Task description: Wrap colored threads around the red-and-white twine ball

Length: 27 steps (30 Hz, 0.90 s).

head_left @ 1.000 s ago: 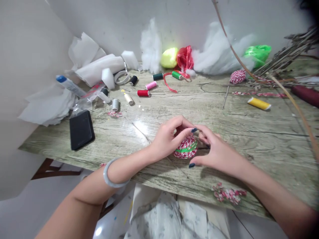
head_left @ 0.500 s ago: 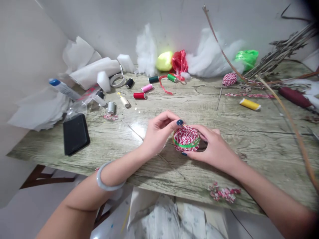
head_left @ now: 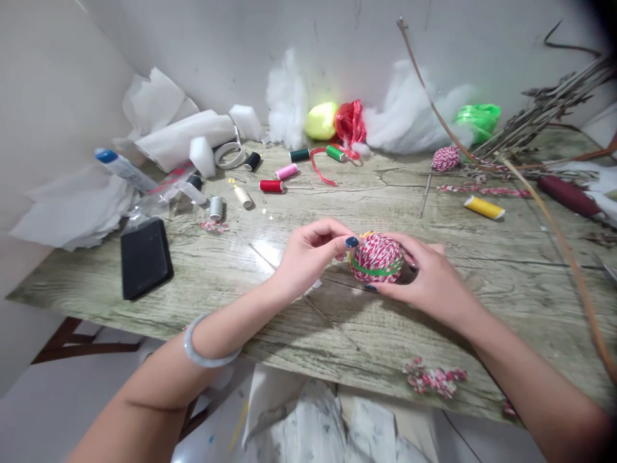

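Round red-and-white string ball (head_left: 378, 252), banded green
Right hand (head_left: 429, 275) grips it, half curled; left hand (head_left: 311, 254) bends nearly closed beside it, whether pinching anything I cannot tell.

The ball (head_left: 377, 256) sits between the left fingers (head_left: 333, 247) and right fingers (head_left: 403, 242) over the worktop (head_left: 212, 273), the phone (head_left: 145, 258) lying left, spools (head_left: 272, 186) behind, stuffing (head_left: 409, 119) against the wall (head_left: 231, 51), dried stems (head_left: 554, 109) back right

The right hand (head_left: 429, 273) is covering part of the ball (head_left: 378, 257); the left hand (head_left: 311, 254) is partly screening its own fingers; the right edge is cutting off a stem (head_left: 570, 251).
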### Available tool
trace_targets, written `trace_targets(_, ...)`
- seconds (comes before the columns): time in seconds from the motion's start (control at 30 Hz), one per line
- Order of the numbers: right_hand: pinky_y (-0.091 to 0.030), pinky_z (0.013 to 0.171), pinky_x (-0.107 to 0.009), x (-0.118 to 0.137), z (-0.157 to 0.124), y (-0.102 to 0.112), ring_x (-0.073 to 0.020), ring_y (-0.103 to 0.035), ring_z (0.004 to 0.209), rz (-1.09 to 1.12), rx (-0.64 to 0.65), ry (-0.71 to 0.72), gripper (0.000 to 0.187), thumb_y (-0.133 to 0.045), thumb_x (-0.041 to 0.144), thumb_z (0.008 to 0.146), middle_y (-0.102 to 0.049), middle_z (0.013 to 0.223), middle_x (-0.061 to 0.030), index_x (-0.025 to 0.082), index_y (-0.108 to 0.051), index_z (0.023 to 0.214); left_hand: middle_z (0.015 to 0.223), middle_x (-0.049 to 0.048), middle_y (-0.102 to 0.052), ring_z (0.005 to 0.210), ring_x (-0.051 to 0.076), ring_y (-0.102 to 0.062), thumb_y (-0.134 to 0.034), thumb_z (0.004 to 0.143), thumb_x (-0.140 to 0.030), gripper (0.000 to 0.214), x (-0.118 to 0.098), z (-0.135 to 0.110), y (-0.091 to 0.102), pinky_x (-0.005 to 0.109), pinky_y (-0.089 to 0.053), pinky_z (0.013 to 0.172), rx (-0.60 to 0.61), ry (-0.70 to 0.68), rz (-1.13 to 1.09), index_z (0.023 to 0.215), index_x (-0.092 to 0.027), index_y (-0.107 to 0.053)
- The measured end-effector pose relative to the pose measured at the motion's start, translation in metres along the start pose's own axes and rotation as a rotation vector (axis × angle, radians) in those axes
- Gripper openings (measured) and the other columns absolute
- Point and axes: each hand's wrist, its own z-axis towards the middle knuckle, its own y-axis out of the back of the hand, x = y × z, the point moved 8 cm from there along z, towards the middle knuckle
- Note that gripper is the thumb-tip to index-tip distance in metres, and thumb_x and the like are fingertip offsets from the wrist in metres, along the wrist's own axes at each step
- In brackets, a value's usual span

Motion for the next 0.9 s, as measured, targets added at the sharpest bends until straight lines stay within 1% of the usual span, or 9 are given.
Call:
trace_targets(0.13,-0.040,0.097,-0.054,0.003,0.000,-0.014,-0.0338,-0.063,0.110,0.028,0.114,0.027,0.062,-0.075,0.042,0.073,-0.069,0.125,-0.0087,0.028,-0.054,0.130,0.064,-0.0004,-0.060,0.060,0.008,-0.051,-0.078,0.077,-0.038,0.024,-0.004,-0.002,-0.004,0.022,-0.046,0.060,0.042,-0.046,0.080,0.071,-0.016,-0.071)
trace_targets(0.2,-0.041,0.097,-0.054,0.002,0.000,-0.017,-0.0343,-0.063,0.112,0.040,0.125,0.020,0.065,-0.076,0.040,0.072,-0.067,0.128,-0.0090,0.029,-0.054,0.132,0.068,0.0008,-0.062,0.064,0.009,-0.054,-0.076,0.080,-0.037,0.022,-0.001,-0.004,-0.006,0.023,-0.047,0.063,0.055,-0.065,0.132,0.073,-0.016,-0.071)
trace_targets(0.3,-0.041,0.096,-0.054,0.002,0.001,-0.018,-0.0338,-0.064,0.109,0.039,0.118,0.015,0.064,-0.077,0.039,0.071,-0.068,0.126,-0.0091,0.028,-0.056,0.130,0.073,0.0021,-0.063,0.068,0.011,-0.056,-0.073,0.083,-0.037,0.021,0.002,-0.005,-0.009,0.025,-0.047,0.068,0.090,-0.102,0.178,0.076,-0.017,-0.072)
trace_targets(0.43,-0.043,0.096,-0.053,0.004,0.002,-0.015,-0.0310,-0.068,0.100,0.088,0.065,0.001,0.057,-0.077,0.039,0.071,-0.072,0.116,-0.0080,0.027,-0.059,0.124,0.071,0.0014,-0.061,0.069,0.011,-0.055,-0.072,0.084,-0.037,0.020,-0.004,-0.008,-0.012,0.025,-0.046,0.068,0.102,-0.144,0.157,0.078,-0.018,-0.073)
trace_targets(0.5,-0.046,0.096,-0.051,-0.001,0.003,-0.013,-0.0288,-0.069,0.096,0.183,0.035,-0.055,0.058,-0.078,0.040,0.071,-0.073,0.113,-0.0072,0.026,-0.059,0.124,0.070,0.0007,-0.060,0.068,0.010,-0.056,-0.073,0.084,-0.034,0.018,-0.011,-0.010,-0.013,0.024,-0.047,0.066,0.102,-0.148,0.102,0.078,-0.017,-0.073)
trace_targets(0.6,-0.052,0.093,-0.044,-0.013,0.003,-0.009,-0.0272,-0.069,0.101,0.378,-0.025,-0.171,0.060,-0.079,0.036,0.070,-0.072,0.117,-0.0078,0.024,-0.058,0.125,0.064,-0.0010,-0.058,0.060,0.008,-0.054,-0.074,0.083,-0.033,0.019,-0.018,-0.010,-0.015,0.021,-0.046,0.059,0.102,-0.124,-0.012,0.074,-0.016,-0.071)
trace_targets(0.7,-0.055,0.090,-0.038,-0.022,0.003,-0.004,-0.0257,-0.069,0.102,0.561,-0.080,-0.250,0.059,-0.080,0.035,0.069,-0.071,0.119,-0.0094,0.020,-0.059,0.122,0.060,-0.0025,-0.055,0.053,0.006,-0.047,-0.077,0.080,-0.036,0.024,-0.012,-0.009,-0.013,0.019,-0.040,0.050,0.077,-0.032,-0.118,0.070,-0.016,-0.068)
trace_targets(0.77,-0.056,0.090,-0.038,-0.026,0.003,0.000,-0.0249,-0.070,0.101,0.635,-0.109,-0.288,0.059,-0.081,0.037,0.069,-0.072,0.118,-0.0091,0.019,-0.060,0.121,0.060,-0.0029,-0.054,0.051,0.005,-0.042,-0.079,0.077,-0.039,0.027,-0.006,-0.009,-0.010,0.019,-0.037,0.047,0.058,0.026,-0.169,0.069,-0.016,-0.067)
trace_targets(0.9,-0.054,0.097,-0.040,-0.031,0.004,0.005,-0.0249,-0.069,0.104,0.662,-0.162,-0.308,0.058,-0.082,0.039,0.069,-0.071,0.119,-0.0079,0.021,-0.062,0.120,0.063,-0.0019,-0.057,0.055,0.006,-0.044,-0.081,0.074,-0.042,0.029,-0.002,-0.009,-0.009,0.020,-0.040,0.054,0.061,0.057,-0.222,0.068,-0.017,-0.067)
